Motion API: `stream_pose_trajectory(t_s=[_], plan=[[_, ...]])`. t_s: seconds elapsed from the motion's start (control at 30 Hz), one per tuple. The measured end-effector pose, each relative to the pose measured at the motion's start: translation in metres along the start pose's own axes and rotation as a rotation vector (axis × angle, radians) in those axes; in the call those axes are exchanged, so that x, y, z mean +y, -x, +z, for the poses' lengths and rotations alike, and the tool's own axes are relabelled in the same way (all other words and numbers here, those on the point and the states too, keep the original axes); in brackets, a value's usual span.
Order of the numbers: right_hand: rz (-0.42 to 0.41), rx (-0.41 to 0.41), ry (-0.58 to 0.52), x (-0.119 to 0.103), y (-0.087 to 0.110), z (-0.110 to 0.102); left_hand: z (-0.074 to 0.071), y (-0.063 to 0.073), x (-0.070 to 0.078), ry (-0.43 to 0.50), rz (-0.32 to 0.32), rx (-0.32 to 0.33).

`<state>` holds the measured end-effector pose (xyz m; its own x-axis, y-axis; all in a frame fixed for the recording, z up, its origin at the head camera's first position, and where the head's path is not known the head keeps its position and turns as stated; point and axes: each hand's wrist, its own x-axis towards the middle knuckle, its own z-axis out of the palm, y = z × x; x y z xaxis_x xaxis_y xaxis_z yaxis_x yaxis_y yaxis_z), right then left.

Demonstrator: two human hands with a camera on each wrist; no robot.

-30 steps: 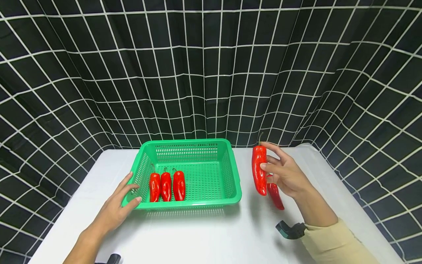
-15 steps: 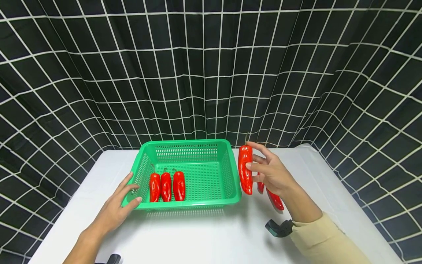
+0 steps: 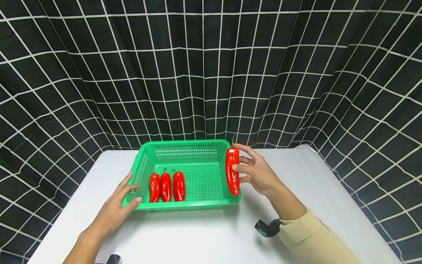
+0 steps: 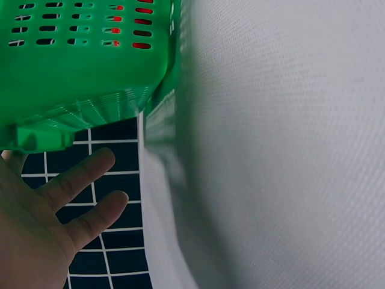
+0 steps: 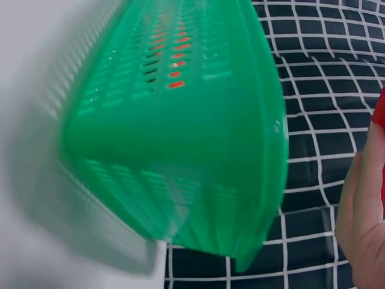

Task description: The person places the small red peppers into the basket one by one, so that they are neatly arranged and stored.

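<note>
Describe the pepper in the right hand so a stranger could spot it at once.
Find the green basket on the white table. By the basket's right end, the right hand holds one red pepper. The three other peppers in view lie inside, toward the left; this one alone is held.

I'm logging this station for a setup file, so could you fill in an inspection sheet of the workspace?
Surface: white table, finely textured in the left wrist view.
Job's things: green basket holding three red peppers side by side; a fourth pepper in hand.
Clutter: nothing seen.
Grippers: left hand at the basket's left end, fingers spread; right hand pinches the fourth pepper by the right rim.
Cables: nothing seen.
Surroundings: black cloth with white grid lines, behind and at both sides.
</note>
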<state>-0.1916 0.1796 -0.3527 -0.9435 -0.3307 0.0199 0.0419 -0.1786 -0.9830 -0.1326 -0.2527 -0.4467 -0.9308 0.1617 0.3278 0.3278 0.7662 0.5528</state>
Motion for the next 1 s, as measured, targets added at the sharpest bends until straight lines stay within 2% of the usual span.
stream_pose_trajectory(t_s=[0.77,1.0], plan=[[0.103,0.008,0.035,0.029,-0.028,0.035,0.002,0.0,-0.002,0.009,0.002,-0.012],[0.118,0.002,0.062,0.038,-0.041,0.047,0.002,0.0,-0.003,0.005,-0.019,-0.008]])
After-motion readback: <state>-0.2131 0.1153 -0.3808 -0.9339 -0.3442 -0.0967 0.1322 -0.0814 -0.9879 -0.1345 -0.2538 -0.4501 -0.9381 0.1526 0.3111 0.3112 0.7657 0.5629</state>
